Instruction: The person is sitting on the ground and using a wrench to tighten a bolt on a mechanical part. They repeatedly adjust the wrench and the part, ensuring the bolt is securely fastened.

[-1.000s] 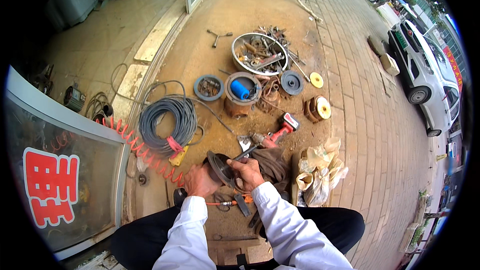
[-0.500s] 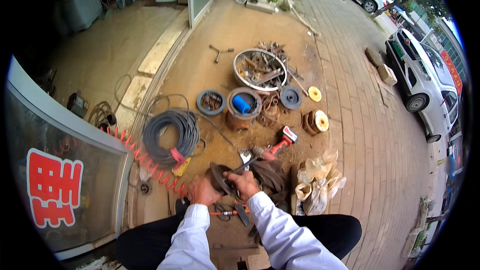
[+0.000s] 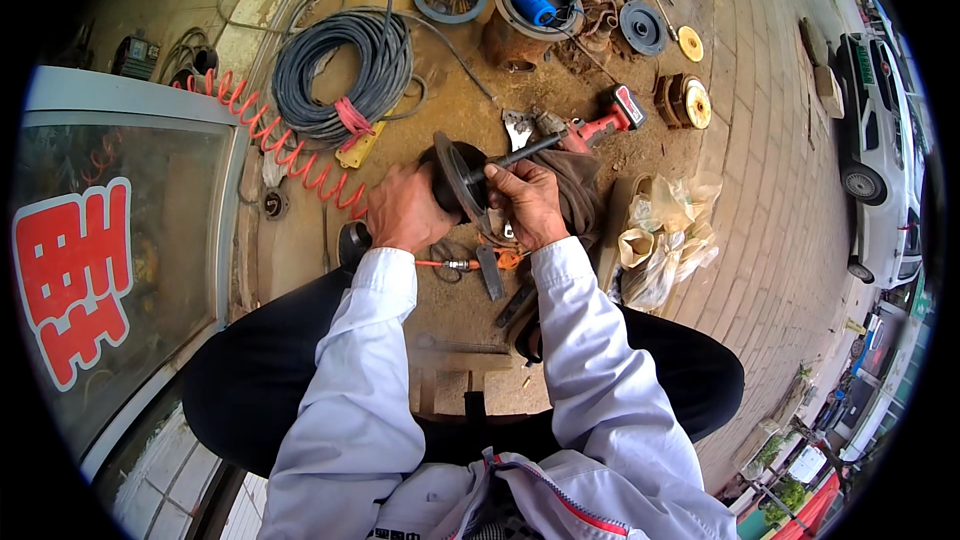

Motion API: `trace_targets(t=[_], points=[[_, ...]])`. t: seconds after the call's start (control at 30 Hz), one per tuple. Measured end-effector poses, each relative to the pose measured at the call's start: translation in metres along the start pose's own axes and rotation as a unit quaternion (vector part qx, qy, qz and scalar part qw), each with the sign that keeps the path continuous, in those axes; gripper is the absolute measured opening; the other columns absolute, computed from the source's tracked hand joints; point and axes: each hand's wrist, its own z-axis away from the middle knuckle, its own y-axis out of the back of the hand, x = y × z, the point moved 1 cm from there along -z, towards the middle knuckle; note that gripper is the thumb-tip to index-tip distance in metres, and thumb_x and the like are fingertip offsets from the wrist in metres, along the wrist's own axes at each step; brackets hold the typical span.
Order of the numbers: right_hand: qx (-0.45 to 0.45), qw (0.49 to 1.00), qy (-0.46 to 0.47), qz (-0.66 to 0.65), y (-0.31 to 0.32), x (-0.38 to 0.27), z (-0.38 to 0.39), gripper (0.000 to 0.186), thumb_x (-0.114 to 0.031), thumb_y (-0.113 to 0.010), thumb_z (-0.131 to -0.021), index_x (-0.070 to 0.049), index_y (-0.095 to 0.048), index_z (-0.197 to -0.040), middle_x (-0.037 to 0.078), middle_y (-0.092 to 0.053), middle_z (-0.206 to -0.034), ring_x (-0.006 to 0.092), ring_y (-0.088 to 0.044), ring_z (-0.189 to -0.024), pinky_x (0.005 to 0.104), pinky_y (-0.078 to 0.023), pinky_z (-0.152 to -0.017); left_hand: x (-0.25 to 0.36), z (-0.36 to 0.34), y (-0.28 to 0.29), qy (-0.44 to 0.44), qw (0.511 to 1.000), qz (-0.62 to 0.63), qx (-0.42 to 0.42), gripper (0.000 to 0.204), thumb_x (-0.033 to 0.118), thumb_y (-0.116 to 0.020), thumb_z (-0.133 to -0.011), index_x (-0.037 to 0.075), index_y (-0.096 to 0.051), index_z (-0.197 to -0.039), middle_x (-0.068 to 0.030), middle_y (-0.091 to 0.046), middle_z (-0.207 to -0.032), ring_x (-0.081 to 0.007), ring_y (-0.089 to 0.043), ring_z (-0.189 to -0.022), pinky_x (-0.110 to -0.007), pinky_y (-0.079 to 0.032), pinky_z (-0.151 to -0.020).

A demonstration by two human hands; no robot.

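Head view: tipped lower than earlier
Left hand (image 3: 408, 210): fingers holding dark flanged part (image 3: 456, 175)
Right hand (image 3: 532, 203): at its face; finger grip unclear

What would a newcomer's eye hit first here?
Probably the dark flanged part at centre, with the left hand at its left and the right hand at its right. Next, the thick cable coil up and left of the hands, and the red power tool up and right. Far left, a big red sign.
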Motion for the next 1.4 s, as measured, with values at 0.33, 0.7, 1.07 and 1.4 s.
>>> trace_targets(t=[0.33, 0.7, 1.07, 1.4], points=[[-0.045, 0.998, -0.011, 0.035, 0.009, 0.016, -0.003, 0.012, -0.004, -0.081, -0.089, 0.004, -0.073, -0.092, 0.005, -0.071, -0.075, 0.0102, -0.062, -0.059, 0.0249, -0.046, -0.052, 0.007, -0.003, 0.005, 0.026, 0.999, -0.007, -0.047, 0.047, 0.041, -0.085, -0.069, 0.014, -0.073, -0.106, -0.0108, -0.074, -0.105, -0.0351, -0.066, -0.104, -0.046, -0.055, -0.088], [-0.043, 0.999, 0.001, 0.0, 0.021, 0.005, -0.006, 0.012, -0.007, -0.08, -0.09, 0.001, -0.072, -0.09, 0.007, -0.071, -0.076, 0.0119, -0.062, -0.058, 0.0264, -0.049, -0.052, 0.005, -0.002, 0.004, 0.03, 0.998, -0.004, -0.048, 0.048, 0.043, -0.086, -0.07, 0.012, -0.074, -0.105, -0.0116, -0.074, -0.104, -0.0348, -0.066, -0.106, -0.046, -0.055, -0.089], [-0.05, 0.998, -0.005, 0.027, 0.006, 0.013, -0.003, 0.011, -0.006, -0.08, -0.09, 0.001, -0.071, -0.089, 0.006, -0.069, -0.073, 0.012, -0.062, -0.057, 0.0262, -0.047, -0.05, 0.0, -0.002, 0.0, 0.025, 0.999, -0.012, -0.04, 0.047, 0.042, -0.085, -0.071, 0.01, -0.073, -0.103, -0.0123, -0.073, -0.105, -0.035, -0.066, -0.106, -0.047, -0.055, -0.089], [-0.08, 0.996, 0.006, -0.042, 0.024, 0.016, -0.008, 0.01, -0.007, -0.078, -0.092, 0.001, -0.072, -0.093, 0.007, -0.071, -0.081, 0.0127, -0.064, -0.064, 0.0258, -0.05, -0.057, -0.002, -0.004, -0.002, 0.019, 0.999, 0.004, -0.045, 0.048, 0.04, -0.086, -0.068, 0.009, -0.074, -0.102, -0.0151, -0.072, -0.101, -0.0357, -0.067, -0.102, -0.048, -0.056, -0.086]])
